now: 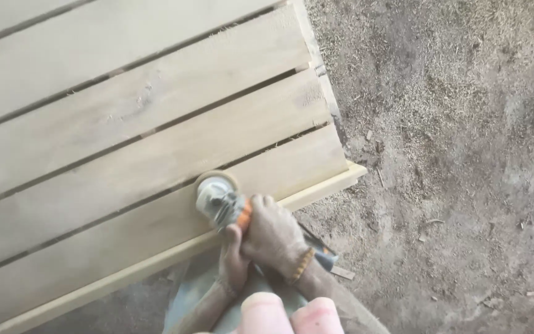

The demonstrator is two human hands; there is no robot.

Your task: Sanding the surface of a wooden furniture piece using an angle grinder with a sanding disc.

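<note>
Head view: looking down on a slatted wooden panel over a sawdust-strewn floor.
Tool: an angle grinder with a grey metal head and an orange body, its round sanding disc flat on the panel's nearest wide slat.
Tool place: near the panel's lower right corner, just above the pale edge strip that borders the panel.
Long axis: runs diagonally, disc end pointing up-left onto the panel, body trailing down-right off its edge.
Right hand: wrapped firmly round the grinder body, fingers curled over the top; a beaded bracelet sits at the wrist.
Left hand: closed round the grinder's underside just behind the head, touching the right hand.
Slats: long boards running lower left to upper right, with dark gaps between them.
Floor: grey dirt with wood shavings, right of the panel.
</note>
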